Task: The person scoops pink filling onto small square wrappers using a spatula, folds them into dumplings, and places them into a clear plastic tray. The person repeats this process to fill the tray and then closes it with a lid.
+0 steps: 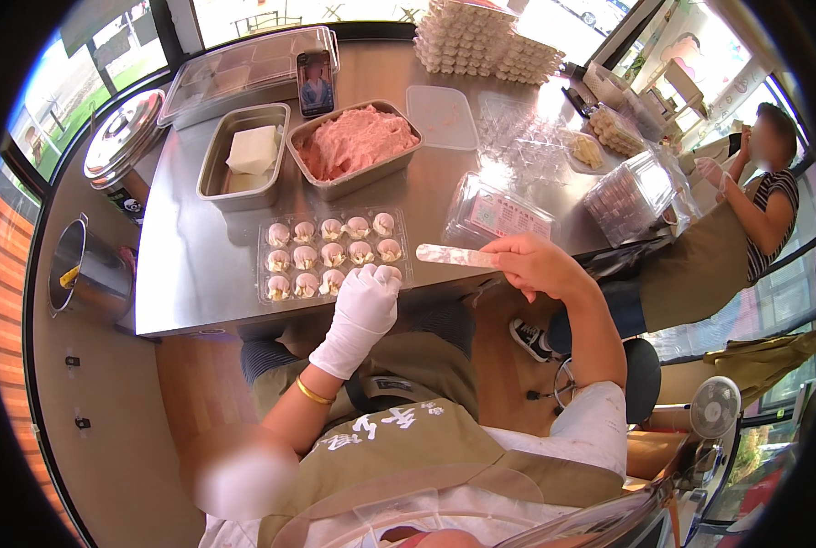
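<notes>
My left hand point(367, 301), in a white glove, is closed over the front right of a clear plastic tray point(408, 233). Rows of wrapped wontons point(332, 255) fill the tray's compartments; the glove hides whatever lies beneath or within its fingers. In my bare right hand point(538, 264) is a flat spreading stick point(452, 255), smeared with pale pink filling and pointing left over the table edge. Beyond the tray stand a steel pan of pink minced meat point(360, 144) and a steel pan point(206, 185) holding a stack of white wrappers point(252, 149).
A lidded clear box point(497, 209) with a printed label lies beyond my right hand. A phone point(315, 83) leans near a covered container point(243, 68). Stacked trays point(476, 41) stand at the back. At right, a co-worker point(737, 212) sits by packed boxes point(634, 195).
</notes>
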Demonstrator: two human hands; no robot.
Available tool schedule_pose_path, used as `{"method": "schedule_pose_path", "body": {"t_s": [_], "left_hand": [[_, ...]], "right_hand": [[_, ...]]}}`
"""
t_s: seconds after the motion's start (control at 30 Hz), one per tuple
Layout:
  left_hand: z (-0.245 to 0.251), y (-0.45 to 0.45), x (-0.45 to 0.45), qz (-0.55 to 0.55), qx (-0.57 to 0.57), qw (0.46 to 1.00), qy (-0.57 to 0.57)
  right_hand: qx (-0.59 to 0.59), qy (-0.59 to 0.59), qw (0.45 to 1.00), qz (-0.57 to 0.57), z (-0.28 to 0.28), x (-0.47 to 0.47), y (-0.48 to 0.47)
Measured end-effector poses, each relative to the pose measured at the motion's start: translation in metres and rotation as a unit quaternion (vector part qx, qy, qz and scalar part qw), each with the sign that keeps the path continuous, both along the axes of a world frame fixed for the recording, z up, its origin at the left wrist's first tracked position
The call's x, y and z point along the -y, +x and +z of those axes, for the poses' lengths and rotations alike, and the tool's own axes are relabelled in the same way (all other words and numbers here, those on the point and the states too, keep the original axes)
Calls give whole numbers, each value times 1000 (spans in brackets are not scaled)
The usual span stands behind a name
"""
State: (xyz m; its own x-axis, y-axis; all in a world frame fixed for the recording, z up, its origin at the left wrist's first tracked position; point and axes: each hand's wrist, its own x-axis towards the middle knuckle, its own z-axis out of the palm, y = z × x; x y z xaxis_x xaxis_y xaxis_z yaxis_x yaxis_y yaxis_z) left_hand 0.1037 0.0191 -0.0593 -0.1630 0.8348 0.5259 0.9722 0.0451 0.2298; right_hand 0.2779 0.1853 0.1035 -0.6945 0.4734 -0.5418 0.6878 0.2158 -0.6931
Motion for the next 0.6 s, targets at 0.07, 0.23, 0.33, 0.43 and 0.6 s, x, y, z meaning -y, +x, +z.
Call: {"method": "schedule_pose_path", "body": {"t_s": [0.07,0.23,0.33,0.43,0.6], "left_hand": [[4,1,-3,3,-13,1000,11],[30,-5,1,-8,40,999,7],[44,-26,19,51,38,991,114],[47,-65,49,166,63,973,145],[24,-124,93,287,112,941,139]], "right_hand": [[-115,191,974,-36,-2,-4,-12],[-273,406,864,-121,-61,-31,-129],[-224,487,835,-128,-96,-45,-178],[-187,529,819,-120,-109,-51,-182],[-151,577,773,-215,-106,-65,-72]]}}
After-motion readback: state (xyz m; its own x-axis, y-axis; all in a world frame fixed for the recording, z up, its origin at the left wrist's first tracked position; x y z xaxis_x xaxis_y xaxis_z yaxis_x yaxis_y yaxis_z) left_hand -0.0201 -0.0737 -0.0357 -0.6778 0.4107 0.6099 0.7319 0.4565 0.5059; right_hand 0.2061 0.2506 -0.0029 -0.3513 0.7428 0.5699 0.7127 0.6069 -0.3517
